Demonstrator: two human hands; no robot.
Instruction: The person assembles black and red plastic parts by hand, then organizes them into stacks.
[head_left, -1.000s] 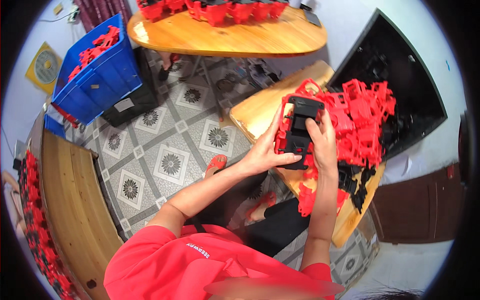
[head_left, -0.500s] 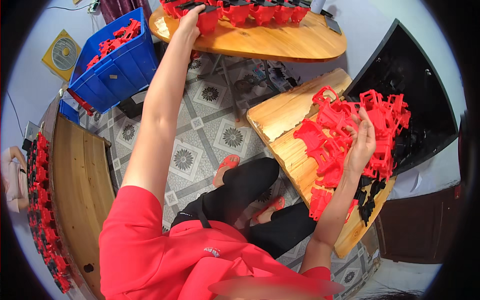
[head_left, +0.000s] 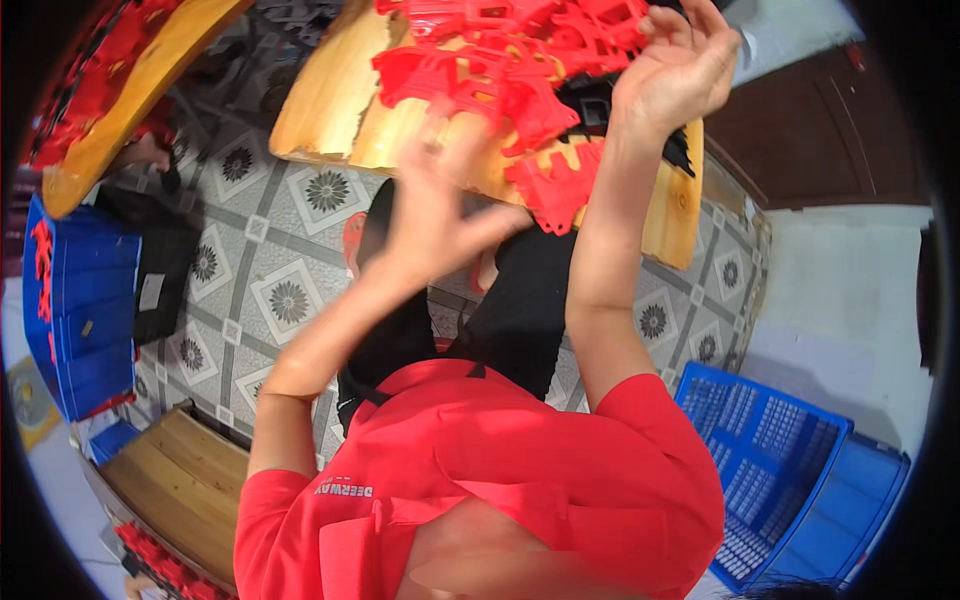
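Note:
My left hand [head_left: 440,215] hangs in front of the wooden bench's near edge, smeared by motion. Its fingers are spread, with nothing seen in them. Beyond its fingertips lies a heap of red plastic frame-like parts [head_left: 480,75] on the wooden bench [head_left: 320,105]. My right hand [head_left: 680,80] is raised at the heap's right side, palm up. Its fingers are loosely bent and apart, and I see nothing in them. Black plastic parts [head_left: 590,105] lie beside the red ones, partly hidden behind my right wrist. One flat red part [head_left: 560,185] sits at the bench's near edge.
At upper left, a rounded wooden table [head_left: 130,100] carries a row of red and black parts. A blue bin [head_left: 85,310] with red pieces stands beyond a wooden surface [head_left: 175,480] at lower left. Blue plastic crates [head_left: 760,460] stand at lower right; a brown door [head_left: 820,130] is behind.
The view has swung right. My left hand has left the red-and-black part on the rounded table and come over to the bench. My right hand stays by the red heap.

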